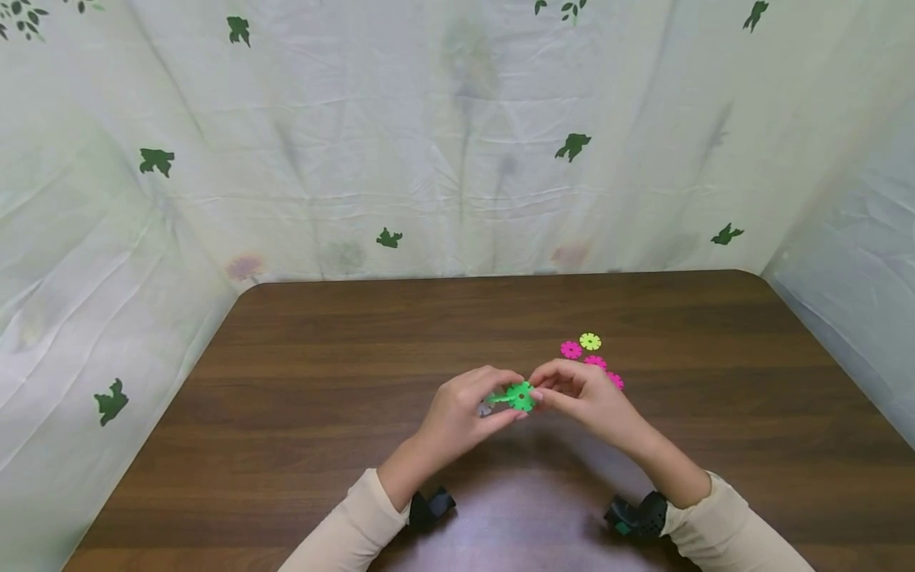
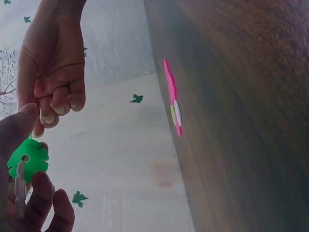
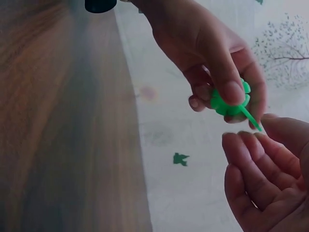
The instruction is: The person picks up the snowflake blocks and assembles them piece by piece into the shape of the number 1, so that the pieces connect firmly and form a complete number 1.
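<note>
Both hands meet above the middle of the brown table [image 1: 322, 413]. My left hand [image 1: 509, 397] pinches a green notched disc [image 1: 522, 396] between thumb and fingers, and a small grey-white piece [image 1: 484, 410] is tucked under its fingers. In the right wrist view a second green disc [image 3: 251, 118], seen edge-on, is slotted into the first green disc [image 3: 229, 102]. My right hand [image 1: 538, 388] pinches that green piece at its right side with curled fingertips. In the left wrist view the green disc [image 2: 29, 159] and the grey-white piece [image 2: 20, 188] sit in the left hand [image 2: 29, 159].
Several loose discs lie on the table just behind the right hand: pink ones [image 1: 571, 349] [image 1: 616, 380] and a yellow-green one [image 1: 589, 342]. A pale curtain [image 1: 457, 159] printed with dark leaves walls in the table on three sides. Black wrist straps [image 1: 432, 504] [image 1: 636, 516] sit near the front edge.
</note>
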